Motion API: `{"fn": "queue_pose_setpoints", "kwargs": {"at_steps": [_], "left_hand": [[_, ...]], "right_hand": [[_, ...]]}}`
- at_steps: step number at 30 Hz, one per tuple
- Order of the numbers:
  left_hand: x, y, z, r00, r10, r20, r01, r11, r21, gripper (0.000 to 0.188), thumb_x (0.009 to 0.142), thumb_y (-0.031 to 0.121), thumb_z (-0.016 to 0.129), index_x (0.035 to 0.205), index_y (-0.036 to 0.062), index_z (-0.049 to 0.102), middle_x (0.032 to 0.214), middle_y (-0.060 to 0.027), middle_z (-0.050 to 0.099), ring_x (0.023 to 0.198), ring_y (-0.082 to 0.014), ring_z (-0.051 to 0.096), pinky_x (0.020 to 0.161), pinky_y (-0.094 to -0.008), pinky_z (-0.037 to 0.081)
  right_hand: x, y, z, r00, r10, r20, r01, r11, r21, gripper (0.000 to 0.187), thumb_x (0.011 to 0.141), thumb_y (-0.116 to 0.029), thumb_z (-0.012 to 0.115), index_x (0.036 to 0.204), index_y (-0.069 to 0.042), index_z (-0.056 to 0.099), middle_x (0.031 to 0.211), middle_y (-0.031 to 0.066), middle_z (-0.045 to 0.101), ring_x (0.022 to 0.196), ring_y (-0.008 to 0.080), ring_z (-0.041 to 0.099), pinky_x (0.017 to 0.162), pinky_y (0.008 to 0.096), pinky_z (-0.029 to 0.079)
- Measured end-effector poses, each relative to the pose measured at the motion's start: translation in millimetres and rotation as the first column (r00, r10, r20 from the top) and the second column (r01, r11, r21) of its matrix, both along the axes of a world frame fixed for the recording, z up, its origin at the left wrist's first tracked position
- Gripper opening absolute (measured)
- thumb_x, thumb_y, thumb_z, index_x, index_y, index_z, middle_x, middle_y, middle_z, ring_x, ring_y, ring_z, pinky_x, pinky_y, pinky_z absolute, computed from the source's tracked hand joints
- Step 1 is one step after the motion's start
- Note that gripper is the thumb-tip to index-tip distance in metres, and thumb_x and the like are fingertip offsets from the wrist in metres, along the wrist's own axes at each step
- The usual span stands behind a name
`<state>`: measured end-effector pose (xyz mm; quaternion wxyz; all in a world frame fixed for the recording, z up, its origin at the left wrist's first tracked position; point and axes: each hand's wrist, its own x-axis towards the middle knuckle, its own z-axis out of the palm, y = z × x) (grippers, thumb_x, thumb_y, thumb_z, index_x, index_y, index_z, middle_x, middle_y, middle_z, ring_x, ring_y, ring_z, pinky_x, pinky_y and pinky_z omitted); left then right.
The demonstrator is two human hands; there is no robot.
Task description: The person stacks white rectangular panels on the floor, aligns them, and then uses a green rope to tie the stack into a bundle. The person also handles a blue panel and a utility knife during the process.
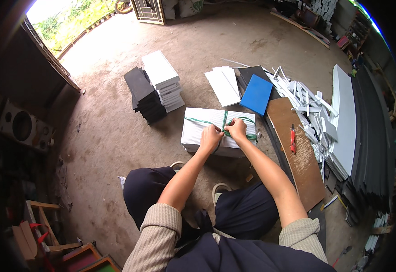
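In front of my knees a stack of white textured sheets [195, 136] stands on the floor. Green plastic twine [225, 117] runs along its top and across it, crossing right of the middle. My left hand [211, 138] is closed at the crossing, its fingers pinching the twine. Just to its right, my right hand [237, 128] is also closed on the twine, near a loose green loop. The fingertips of both hands nearly meet, and the twine between them is partly hidden.
Beyond the bundle stand stacks of black sheets [143, 93] and white sheets [161, 70]. To the right lie a blue sheet [257, 94], a brown board [293, 149] with a red utility knife [293, 139], and white offcuts [313, 111]. A speaker [23, 126] stands at left.
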<state>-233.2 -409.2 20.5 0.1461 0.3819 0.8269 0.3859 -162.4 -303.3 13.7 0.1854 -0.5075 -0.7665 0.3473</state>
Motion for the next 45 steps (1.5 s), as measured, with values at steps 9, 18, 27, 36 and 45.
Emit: {"fn": "queue_pose_setpoints", "kwargs": {"at_steps": [9, 18, 27, 36, 45], "left_hand": [[-5.7, 2.5, -11.5, 1.000, -0.028, 0.002, 0.028, 0.998, -0.061, 0.025, 0.063, 0.024, 0.072, 0.071, 0.0022, 0.065, 0.072, -0.0169, 0.062, 0.070, -0.0311, 0.061, 0.062, -0.0376, 0.047], [-26.4, 2.0, -25.8, 0.848, -0.174, 0.501, 0.131, 0.984, 0.122, 0.029, 0.069, 0.027, 0.070, 0.075, -0.0002, 0.065, 0.063, -0.0039, 0.060, 0.058, -0.0082, 0.052, 0.054, -0.0258, 0.043], [-14.2, 3.2, -27.1, 0.949, 0.135, 0.283, -0.185, 0.970, 0.159, 0.038, 0.068, 0.034, 0.070, 0.077, -0.0025, 0.063, 0.065, -0.0154, 0.061, 0.063, -0.0239, 0.060, 0.062, -0.0337, 0.045], [-5.9, 10.6, -16.0, 0.854, 0.235, 0.464, -0.394, 0.875, 0.282, 0.029, 0.079, 0.027, 0.057, 0.069, 0.0001, 0.060, 0.052, -0.0080, 0.054, 0.048, -0.0193, 0.053, 0.049, -0.0320, 0.041], [-29.9, 18.5, 21.5, 0.389, -0.187, 0.902, -0.276, 0.911, 0.308, 0.025, 0.086, 0.021, 0.048, 0.065, 0.0080, 0.046, 0.044, 0.0052, 0.031, 0.032, -0.0060, 0.026, 0.031, -0.0238, 0.017]], "right_hand": [[-1.5, 3.3, -1.3, 0.996, 0.082, 0.040, -0.081, 0.997, -0.017, 0.022, 0.054, -0.011, 0.073, 0.060, 0.000, 0.056, 0.059, 0.0121, 0.059, 0.056, 0.0213, 0.059, 0.054, 0.0319, 0.046], [-7.3, -1.5, -5.6, 1.000, -0.009, -0.014, 0.010, 0.999, 0.033, 0.019, 0.056, -0.011, 0.068, 0.066, -0.001, 0.055, 0.067, 0.0133, 0.060, 0.063, 0.0254, 0.059, 0.060, 0.0347, 0.045], [-21.4, 15.5, -11.3, 0.923, -0.186, -0.338, -0.077, 0.770, -0.633, 0.013, 0.061, 0.004, 0.050, 0.074, 0.009, 0.052, 0.072, 0.0166, 0.057, 0.064, 0.0208, 0.056, 0.059, 0.0322, 0.044], [-11.2, 12.6, 2.3, 0.925, -0.139, -0.353, -0.134, 0.750, -0.648, 0.008, 0.071, -0.001, 0.054, 0.075, 0.006, 0.056, 0.075, 0.0140, 0.060, 0.063, 0.0178, 0.057, 0.056, 0.0289, 0.044], [-1.1, 17.2, 57.6, 0.728, 0.673, 0.129, -0.676, 0.737, -0.029, 0.039, 0.061, -0.017, 0.072, 0.093, 0.000, 0.056, 0.088, 0.0178, 0.059, 0.082, 0.0259, 0.058, 0.070, 0.0343, 0.045]]}}
